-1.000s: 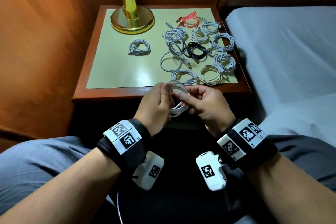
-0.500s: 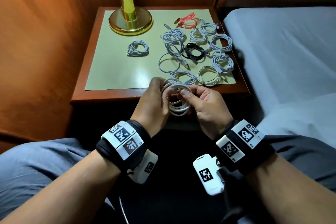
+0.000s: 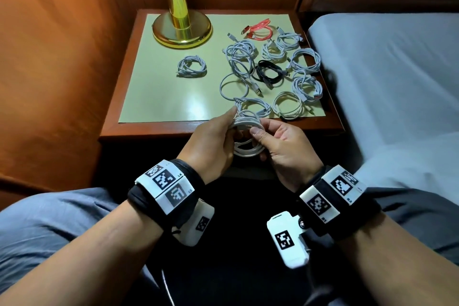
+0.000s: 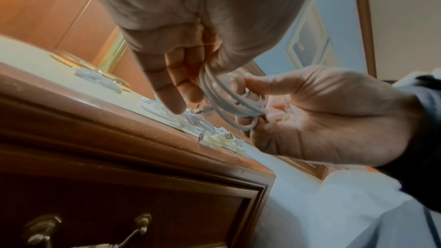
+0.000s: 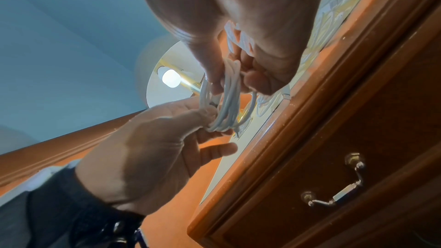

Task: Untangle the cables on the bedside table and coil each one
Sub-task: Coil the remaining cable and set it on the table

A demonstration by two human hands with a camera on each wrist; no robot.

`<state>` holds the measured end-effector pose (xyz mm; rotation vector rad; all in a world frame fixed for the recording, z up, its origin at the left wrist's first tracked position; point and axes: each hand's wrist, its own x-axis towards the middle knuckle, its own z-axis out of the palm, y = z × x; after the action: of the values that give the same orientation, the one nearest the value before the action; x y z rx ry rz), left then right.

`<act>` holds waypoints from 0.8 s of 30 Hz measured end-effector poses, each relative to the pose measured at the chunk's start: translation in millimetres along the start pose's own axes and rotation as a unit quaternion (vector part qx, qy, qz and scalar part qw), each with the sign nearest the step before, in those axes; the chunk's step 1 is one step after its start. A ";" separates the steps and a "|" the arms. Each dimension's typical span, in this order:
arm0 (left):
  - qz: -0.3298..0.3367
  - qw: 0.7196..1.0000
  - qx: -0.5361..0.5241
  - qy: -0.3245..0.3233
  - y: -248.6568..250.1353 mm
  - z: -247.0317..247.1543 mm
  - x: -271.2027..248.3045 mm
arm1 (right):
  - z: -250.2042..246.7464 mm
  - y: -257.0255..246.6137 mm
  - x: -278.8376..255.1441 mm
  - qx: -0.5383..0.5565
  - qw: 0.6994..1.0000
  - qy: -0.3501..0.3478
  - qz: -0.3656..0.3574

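**Bedside table: white coil nearly wound, hands closing in on the table edge**

Bedside table [image 3: 129,117] sits between a wood wall and the bed [image 3: 387,87], brass lamp base [image 3: 182,32] at its back. On top: one white coil [image 3: 191,66] alone at left, plus a cluster at right that includes a black cable [image 3: 269,73], a red cable [image 3: 259,30] and one loose white cable [image 3: 234,87] not yet wound.

Left hand [image 3: 211,143] pinches one side of the held white cable [image 3: 248,139]; right hand [image 3: 285,146] pinches the other, thumb and fingers curled on the loops. Coil hangs just in front of the table's near edge.

Versus a second ago, both hands have moved up toward the table and the loops look tighter and more stacked. Judgement: winding is about done; next is tucking the end and setting it down. The cluster is crowded, so the open left side looks the safer drop spot.
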<state>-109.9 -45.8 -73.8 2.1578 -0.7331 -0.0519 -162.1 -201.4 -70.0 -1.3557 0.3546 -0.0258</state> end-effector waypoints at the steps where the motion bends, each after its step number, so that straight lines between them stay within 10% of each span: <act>1: -0.001 1.000 -0.004 0.005 2.0 -0.2 -0.1 | -0.1 -0.3 -1.0 -0.038 0.999 -0.008 -0.005; 14: -0.106 0.968 -0.225 -0.048 -1.9 -6.4 9.7 | -6.8 -2.4 2.1 -0.141 0.989 -0.035 -0.004; 19: -0.203 0.880 -0.426 -0.052 1.1 -6.0 7.4 | -3.3 -12.8 -4.7 -0.058 0.995 -0.082 0.027; 24: -0.029 0.991 -0.124 -0.031 7.1 -1.9 -1.1 | -13.0 -10.8 2.2 -0.140 0.988 -0.056 -0.032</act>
<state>-113.7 -47.3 -67.6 1.9472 -0.6624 -0.2306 -161.4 -216.6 -62.4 -1.6386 0.2251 0.0494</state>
